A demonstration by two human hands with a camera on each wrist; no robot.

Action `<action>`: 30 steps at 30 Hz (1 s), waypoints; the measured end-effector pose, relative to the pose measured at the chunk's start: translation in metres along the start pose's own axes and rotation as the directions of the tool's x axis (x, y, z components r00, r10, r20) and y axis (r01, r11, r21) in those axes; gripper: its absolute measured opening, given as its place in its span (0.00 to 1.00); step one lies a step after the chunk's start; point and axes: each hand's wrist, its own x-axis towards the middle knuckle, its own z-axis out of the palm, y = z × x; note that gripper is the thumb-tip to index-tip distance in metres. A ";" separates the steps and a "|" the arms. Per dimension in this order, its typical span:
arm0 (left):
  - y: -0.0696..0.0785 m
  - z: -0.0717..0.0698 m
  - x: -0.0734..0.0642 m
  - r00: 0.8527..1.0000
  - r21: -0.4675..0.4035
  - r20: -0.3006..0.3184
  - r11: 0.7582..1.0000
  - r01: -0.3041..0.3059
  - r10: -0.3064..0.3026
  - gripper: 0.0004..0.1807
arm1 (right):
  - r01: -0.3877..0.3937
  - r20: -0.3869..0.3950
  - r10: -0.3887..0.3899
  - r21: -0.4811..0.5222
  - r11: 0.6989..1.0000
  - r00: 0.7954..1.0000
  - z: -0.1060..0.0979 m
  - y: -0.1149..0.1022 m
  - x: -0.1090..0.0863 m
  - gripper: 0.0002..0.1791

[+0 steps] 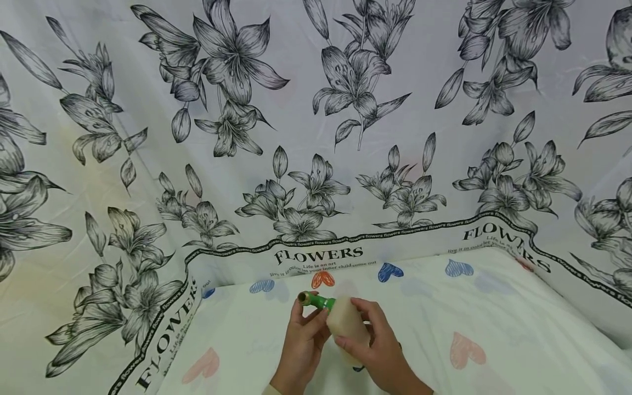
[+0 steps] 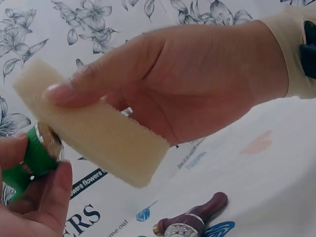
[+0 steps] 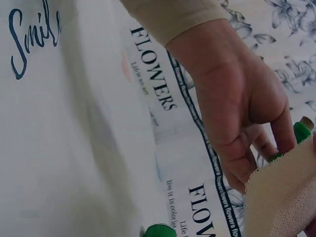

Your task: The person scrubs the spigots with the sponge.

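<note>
My left hand (image 1: 305, 337) pinches a small green tube-shaped piece (image 1: 316, 300) with a brown open end and a silvery band. My right hand (image 1: 382, 345) grips a pale cream sponge block (image 1: 345, 319), tilted, its top end right at the green piece. In the left wrist view, the right thumb lies along the flat side of the sponge (image 2: 108, 138), and the green piece (image 2: 39, 153) is between the left fingers. From the right wrist view, the sponge (image 3: 284, 197) hides part of the green piece (image 3: 301, 132) and most of my right hand.
On the white cloth (image 1: 518, 307) printed with hearts lies a maroon curved piece (image 2: 210, 206) with an ornate silver band. A green ribbed cap-like thing (image 3: 160, 230) shows at the right wrist view's lower edge. Flower-printed curtains (image 1: 296, 126) stand behind and at both sides.
</note>
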 end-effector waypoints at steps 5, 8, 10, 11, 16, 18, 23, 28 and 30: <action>0.009 -0.002 0.003 0.996 0.095 -0.001 0.992 -0.086 0.087 0.30 | -0.013 0.044 0.014 -0.013 1.000 0.999 -0.004 0.000 0.004 0.39; 0.022 -0.012 0.007 0.982 0.228 0.001 0.956 -0.186 0.190 0.31 | -0.010 0.017 0.011 -0.052 0.999 1.000 -0.010 0.000 0.007 0.39; 0.034 -0.024 0.010 0.962 0.334 -0.010 0.908 -0.253 0.271 0.30 | -0.022 -0.011 0.022 -0.063 0.998 1.000 -0.015 0.000 0.009 0.39; 0.040 -0.031 0.011 0.951 0.384 -0.020 0.881 -0.278 0.309 0.30 | -0.026 -0.024 0.025 -0.070 0.997 0.999 -0.019 -0.001 0.011 0.39; 0.073 -0.079 0.014 0.898 0.642 -0.071 0.708 -0.293 0.435 0.26 | -0.004 -0.077 -0.004 -0.096 0.995 0.997 -0.042 -0.001 0.015 0.38; 0.083 -0.100 0.013 0.885 0.758 -0.078 0.604 -0.246 0.458 0.26 | 0.026 -0.093 -0.036 -0.107 0.994 0.995 -0.052 0.001 0.016 0.38; 0.099 -0.148 0.006 0.903 0.933 -0.137 0.360 -0.021 0.407 0.28 | 0.067 -0.116 -0.080 -0.117 0.991 0.990 -0.068 0.004 0.018 0.37; 0.097 -0.194 0.004 0.939 0.975 -0.204 0.143 0.169 0.278 0.27 | 0.040 -0.125 -0.055 -0.119 0.992 0.991 -0.073 0.005 0.018 0.37; 0.095 -0.207 0.003 0.949 0.976 -0.218 0.063 0.209 0.227 0.26 | 0.027 -0.126 -0.042 -0.115 0.993 0.991 -0.074 0.005 0.017 0.37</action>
